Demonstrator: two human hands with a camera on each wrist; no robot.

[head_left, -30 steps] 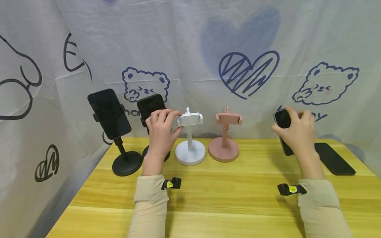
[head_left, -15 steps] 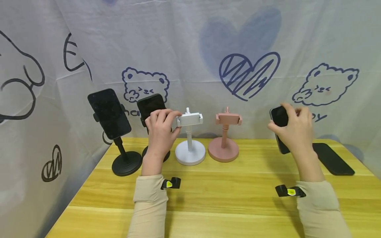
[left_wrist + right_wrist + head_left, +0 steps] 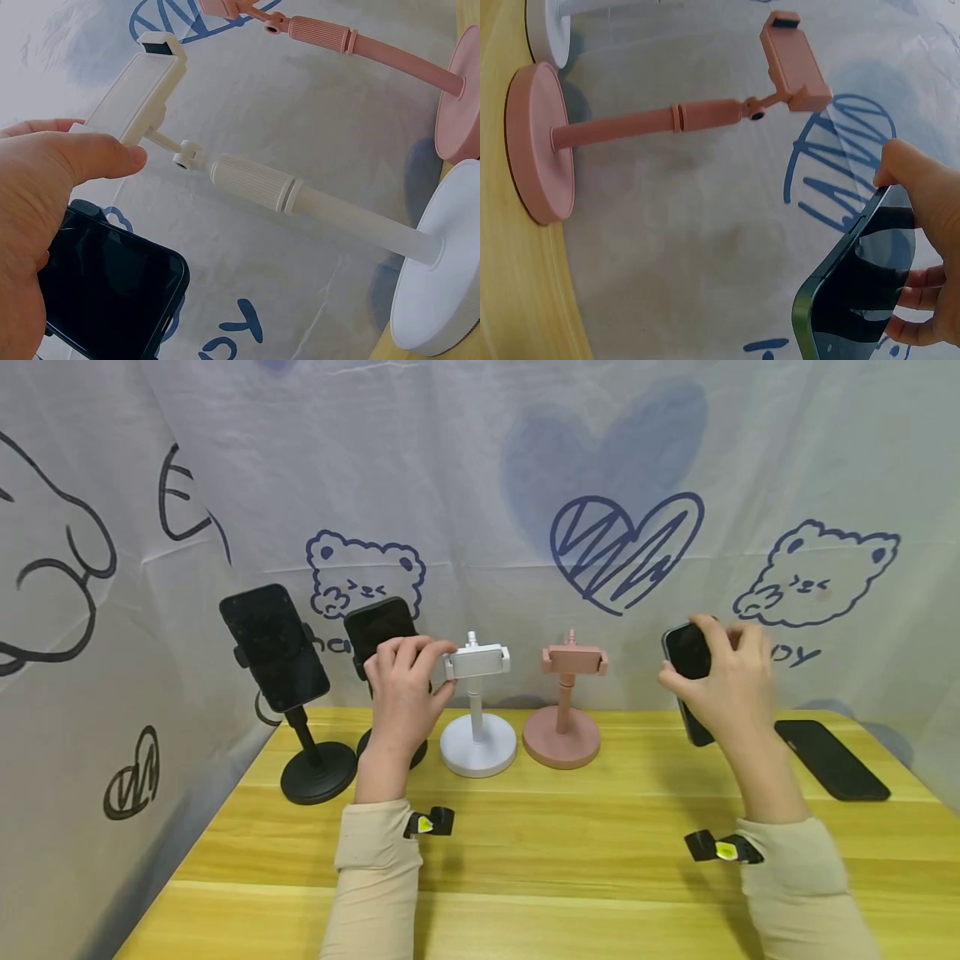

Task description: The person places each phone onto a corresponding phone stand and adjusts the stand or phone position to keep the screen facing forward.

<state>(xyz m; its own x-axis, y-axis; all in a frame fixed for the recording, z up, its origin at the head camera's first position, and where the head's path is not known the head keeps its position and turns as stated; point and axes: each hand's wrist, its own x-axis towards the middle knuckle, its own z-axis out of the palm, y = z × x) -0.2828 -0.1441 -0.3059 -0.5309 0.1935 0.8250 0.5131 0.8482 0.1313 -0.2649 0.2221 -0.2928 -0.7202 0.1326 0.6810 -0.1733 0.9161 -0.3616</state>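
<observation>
My left hand (image 3: 402, 702) pinches the left end of the clamp on the white phone stand (image 3: 255, 184), thumb on the near side in the left wrist view. That clamp holds no phone. Up off the table, my right hand (image 3: 723, 693) grips a dark smartphone (image 3: 862, 281) by its long edges, its screen partly covered by the fingers in the head view. Left of the phone stands a pink phone stand (image 3: 564, 727), its clamp also without a phone. Behind my left hand, a black stand carries another phone (image 3: 378, 628), partly hidden.
At the far left a black stand (image 3: 315, 768) holds a tilted phone (image 3: 274, 647). A black phone (image 3: 832, 760) lies flat on the wooden table (image 3: 570, 868) at the right. A patterned cloth (image 3: 480, 460) hangs behind the table.
My right hand has moved left and slightly up with the smartphone, away from the phone lying on the table. My left hand keeps its place at the white clamp.
</observation>
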